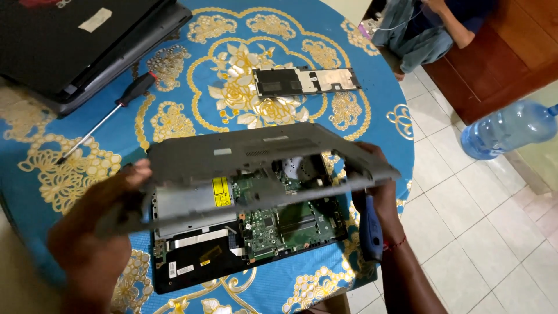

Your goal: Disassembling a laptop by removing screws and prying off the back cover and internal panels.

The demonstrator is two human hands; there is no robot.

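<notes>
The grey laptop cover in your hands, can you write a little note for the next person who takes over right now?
Left hand: grips the left end of the grey bottom cover.
Right hand: grips the cover's right end and also holds a blue-handled screwdriver.
Where things are: the cover is lifted and tilted above the opened laptop on the blue and gold tablecloth; the green circuit board shows. A small access panel lies further back, a red and black screwdriver to the left, and another laptop at the far left.
Done: cover off the base.
Left: cover not yet set down.
</notes>
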